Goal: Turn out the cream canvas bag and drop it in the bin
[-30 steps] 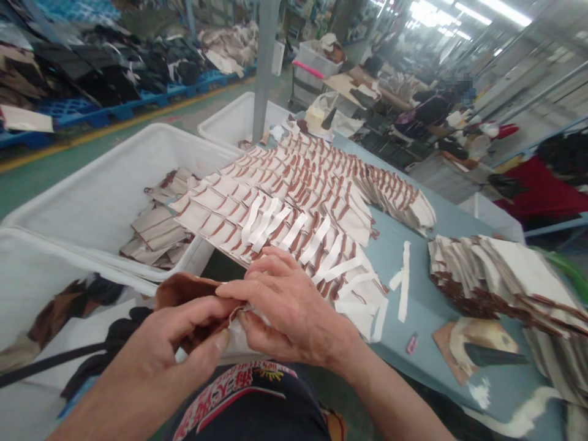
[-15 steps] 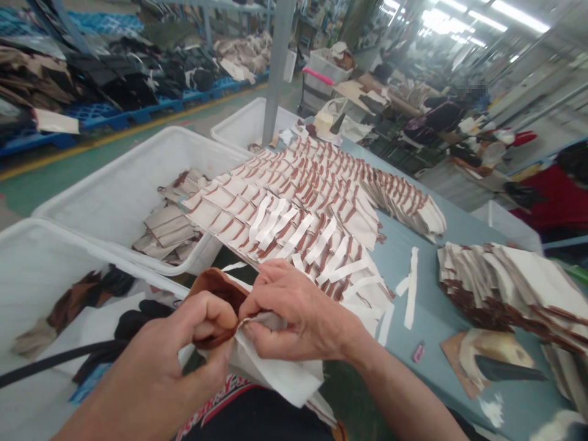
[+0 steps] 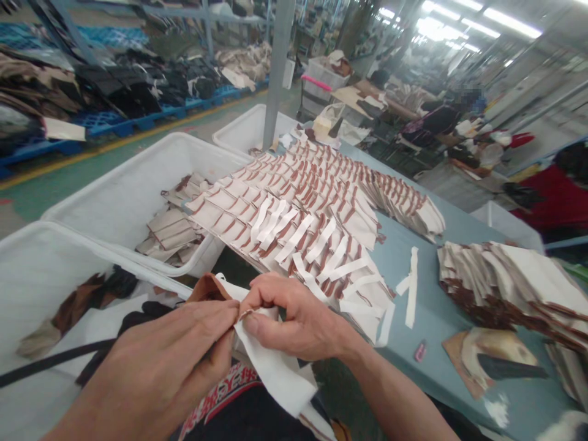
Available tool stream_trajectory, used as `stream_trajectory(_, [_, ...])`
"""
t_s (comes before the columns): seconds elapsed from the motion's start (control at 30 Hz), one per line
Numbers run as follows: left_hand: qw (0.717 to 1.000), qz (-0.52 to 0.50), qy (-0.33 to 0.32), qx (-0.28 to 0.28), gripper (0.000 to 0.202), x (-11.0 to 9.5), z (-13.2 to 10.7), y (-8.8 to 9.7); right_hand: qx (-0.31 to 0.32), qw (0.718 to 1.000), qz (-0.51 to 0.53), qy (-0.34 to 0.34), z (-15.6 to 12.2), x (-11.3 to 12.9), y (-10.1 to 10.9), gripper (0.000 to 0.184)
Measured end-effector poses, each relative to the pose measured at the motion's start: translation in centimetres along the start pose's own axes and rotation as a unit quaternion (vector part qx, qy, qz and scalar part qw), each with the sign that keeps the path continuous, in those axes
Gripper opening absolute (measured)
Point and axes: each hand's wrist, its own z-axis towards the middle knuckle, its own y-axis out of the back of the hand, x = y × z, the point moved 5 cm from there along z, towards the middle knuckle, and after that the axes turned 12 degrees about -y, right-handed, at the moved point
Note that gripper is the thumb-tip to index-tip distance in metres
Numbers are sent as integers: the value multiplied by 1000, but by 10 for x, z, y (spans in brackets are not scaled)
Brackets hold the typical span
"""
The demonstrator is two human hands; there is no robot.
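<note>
Close to my body, both hands meet at the edge of a sewn piece, brown (image 3: 206, 289) on one face and off-white on the other. My left hand (image 3: 179, 355) is closed on its edge, fingers pressed together and thumb underneath. With thumb and bent forefinger, my right hand (image 3: 294, 318) pinches the same edge just to the right. A wide white strip (image 3: 275, 373) hangs from the pinched spot over my dark clothing. Beyond my hands, overlapping rows of cream pieces with brown edges (image 3: 294, 190) cover the table, and loose white strips (image 3: 298, 236) lie on them.
White bins (image 3: 110, 165) with fabric pieces stand left of the blue-grey table (image 3: 413, 220). On its right are a stack of cream pieces (image 3: 509, 288), a tape dispenser (image 3: 500, 361) and a small pink object (image 3: 420, 351). A metal post (image 3: 277, 73) rises behind. A person (image 3: 441, 116) sits farther back.
My left hand has turned over and flattened, its fingers now covering more of the brown face. The right hand keeps its pinch, slightly lower. The white strip hangs a little farther left.
</note>
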Motion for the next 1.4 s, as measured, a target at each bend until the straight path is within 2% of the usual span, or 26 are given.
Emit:
stream_trajectory(0.2, [999, 10, -34, 3, 53, -1, 9, 7, 1, 1000, 1, -21, -4, 3, -7, 12])
stream_trajectory(0.33, [999, -15, -21, -32, 49, -3, 11, 10, 25, 999, 21, -38, -6, 3, -12, 10])
stream_trajectory(0.5, [984, -122, 122, -42, 39, 10, 9, 6, 30, 996, 43, -69, -4, -2, -19, 13])
stream_trajectory(0.63, [960, -146, 235, -42, 29, 15, -9, 1, 21, 992, 38, -116, -1, -7, -25, 15])
stream_trajectory(0.7, [950, -151, 267, -56, 26, 13, -20, -1, -3, 991, 22, -131, -1, -9, -26, 12])
stream_trajectory(0.8, [934, -190, 295, -67, 27, 10, -33, -6, -42, 993, -26, -106, -2, -7, -27, 6])
stream_trajectory(0.93, [889, -291, 353, -26, 23, 14, -41, -17, -65, 991, -87, -76, -2, -3, -29, 5])
stream_trajectory(1.0, [876, -313, 367, -3, 25, 16, -43, -21, -67, 990, -105, -60, -2, -1, -30, 6])
stream_trajectory(1.13, [896, -271, 351, -1, 26, 19, -44, -22, -65, 987, -142, -42, -2, 5, -31, 7])
stream_trajectory(1.3, [936, -202, 288, -8, 24, 19, -40, -21, -29, 984, -163, -60, 2, 3, -29, 8])
stream_trajectory(1.4, [938, -164, 306, -7, 25, 19, -38, -20, -15, 986, -157, -51, 5, -2, -27, 10])
